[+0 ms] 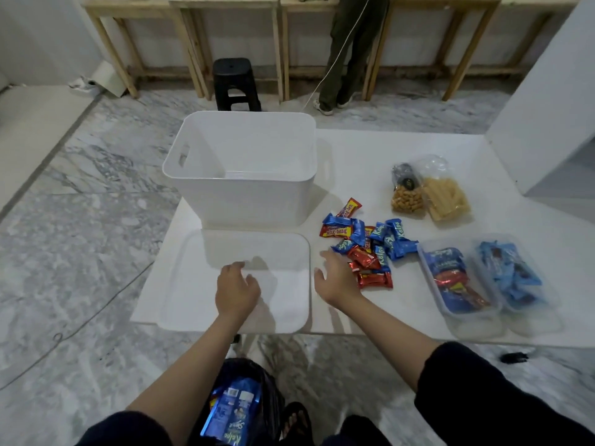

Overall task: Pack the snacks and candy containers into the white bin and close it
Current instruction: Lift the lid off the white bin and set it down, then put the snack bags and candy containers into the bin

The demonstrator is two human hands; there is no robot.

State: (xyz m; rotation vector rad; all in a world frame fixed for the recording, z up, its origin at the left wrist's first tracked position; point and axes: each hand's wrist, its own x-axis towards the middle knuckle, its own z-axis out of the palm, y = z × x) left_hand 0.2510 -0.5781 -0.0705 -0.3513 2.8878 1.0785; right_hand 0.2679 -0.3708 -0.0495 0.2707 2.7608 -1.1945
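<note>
the left hand [237,286] is over the white lid [238,281], fingers relaxed and loosely spread, holding nothing; contact with the lid surface cannot be confirmed from this angle. the lid lies flat on the white table [370,175], directly under that hand. beyond the left hand's fingertips stands the white bin [241,188], uncovered and upright, with its near wall touching or just beside the lid's far edge. the right hand [336,280] is past the lid's right edge, fingers spread apart and gripping nothing, with the fingertips at the near edge of the loose pile of red and blue snack bars [367,249]. further right of that hand are two clear candy containers [483,278], side by side and filled with wrapped sweets. beyond the containers, well apart from both hands, lie two clear snack bags [428,194] holding pale stick snacks and small brown pieces.
</note>
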